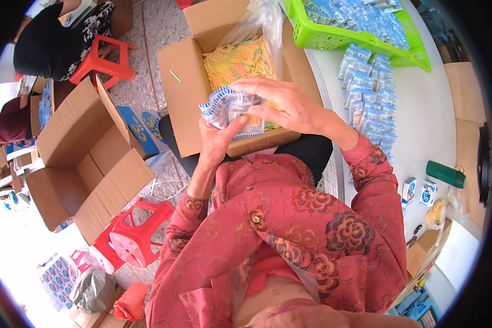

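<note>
My left hand (pixel 217 141) grips a bundle of small clear packets (pixel 237 104) with blue-and-white striped edges, its thumb pressed across their front. At the bundle's right side is my right hand (pixel 289 106), fingers bent over the upper edge and thumb against the packets. What is inside the packets is too small to tell. Both hands are above an open cardboard carton (pixel 181 104) between my knees. Thin yellow, orange and green sticks (pixel 237 61) fill the carton, partly hidden by my hands. A clear plastic liner (pixel 265 24) hangs over its far side.
Rows of similar packets (pixel 371 98) lie on the white table (pixel 421 120) at my right, beside a green basket (pixel 333 41) heaped with more. A dark green bottle (pixel 445 174) lies there too. An open carton (pixel 87 158) and red stools (pixel 139 235) stand left; a person (pixel 49 46) sits beyond.
</note>
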### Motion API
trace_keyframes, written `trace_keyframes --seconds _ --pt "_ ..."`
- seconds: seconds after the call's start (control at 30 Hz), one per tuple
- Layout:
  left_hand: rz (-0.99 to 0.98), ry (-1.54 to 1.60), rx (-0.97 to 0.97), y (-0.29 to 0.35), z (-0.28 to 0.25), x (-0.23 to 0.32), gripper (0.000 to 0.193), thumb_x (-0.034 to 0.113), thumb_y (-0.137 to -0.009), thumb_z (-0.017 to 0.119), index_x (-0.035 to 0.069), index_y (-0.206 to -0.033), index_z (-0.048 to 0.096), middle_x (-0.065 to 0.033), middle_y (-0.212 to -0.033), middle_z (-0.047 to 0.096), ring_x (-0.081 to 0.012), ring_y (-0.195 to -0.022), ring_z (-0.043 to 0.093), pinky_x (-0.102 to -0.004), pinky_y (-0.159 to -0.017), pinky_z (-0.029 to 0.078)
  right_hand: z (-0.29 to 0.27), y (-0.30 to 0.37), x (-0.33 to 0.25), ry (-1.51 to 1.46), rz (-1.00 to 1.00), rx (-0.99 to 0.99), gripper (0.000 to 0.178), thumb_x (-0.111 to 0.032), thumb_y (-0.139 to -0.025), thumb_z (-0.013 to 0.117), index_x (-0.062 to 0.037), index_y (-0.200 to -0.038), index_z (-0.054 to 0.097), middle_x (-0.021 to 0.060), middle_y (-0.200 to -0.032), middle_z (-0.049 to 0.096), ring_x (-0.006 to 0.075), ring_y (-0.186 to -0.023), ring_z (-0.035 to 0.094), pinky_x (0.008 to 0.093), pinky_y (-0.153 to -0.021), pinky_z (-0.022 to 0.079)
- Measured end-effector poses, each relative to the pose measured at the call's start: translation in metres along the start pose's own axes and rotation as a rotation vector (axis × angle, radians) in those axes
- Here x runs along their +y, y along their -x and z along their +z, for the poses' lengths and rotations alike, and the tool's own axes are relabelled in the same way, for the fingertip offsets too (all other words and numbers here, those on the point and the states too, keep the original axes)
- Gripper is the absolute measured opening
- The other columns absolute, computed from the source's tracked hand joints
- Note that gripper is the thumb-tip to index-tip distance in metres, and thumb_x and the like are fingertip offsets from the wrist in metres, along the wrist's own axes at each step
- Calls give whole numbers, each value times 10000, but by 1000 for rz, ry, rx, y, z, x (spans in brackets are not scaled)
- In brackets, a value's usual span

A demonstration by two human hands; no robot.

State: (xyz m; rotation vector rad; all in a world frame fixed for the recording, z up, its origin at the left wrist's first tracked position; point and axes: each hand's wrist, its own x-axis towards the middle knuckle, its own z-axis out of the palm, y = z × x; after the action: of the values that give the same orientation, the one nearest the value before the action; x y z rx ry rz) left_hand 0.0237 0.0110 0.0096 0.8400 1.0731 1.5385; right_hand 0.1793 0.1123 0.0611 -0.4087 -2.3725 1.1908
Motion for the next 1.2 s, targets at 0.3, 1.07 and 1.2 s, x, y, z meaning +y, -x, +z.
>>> trace_keyframes --seconds 0.3,1.07,1.2 --pt "-13 -46 -25 -1 8 6 333 30 -719 674 -3 -1025 546 -45 -937 600 -123 -845 566 -281 -784 462 -20 11 -3 -197 293 -4 188 -127 -811 596 13 -938 588 24 -741 580 75 -688 531 243 -618 425" --pt "-434 64 55 16 -6 -9 246 108 -856 473 -36 -1055 488 -144 -930 604 -234 -820 617 -343 -718 515 -291 -102 216 896 344 870 186 -105 -702 506 9 -826 585 221 -826 605 365 -827 581 428 -727 468" --pt "-368 37 130 9 -1 -11 225 77 -836 517 -14 -1041 498 -110 -865 619 -204 -812 613 -329 -724 507 -283 -105 224 987 498 848 245 -100 -725 496 -11 -945 558 208 -908 595 377 -843 571 455 -740 462"
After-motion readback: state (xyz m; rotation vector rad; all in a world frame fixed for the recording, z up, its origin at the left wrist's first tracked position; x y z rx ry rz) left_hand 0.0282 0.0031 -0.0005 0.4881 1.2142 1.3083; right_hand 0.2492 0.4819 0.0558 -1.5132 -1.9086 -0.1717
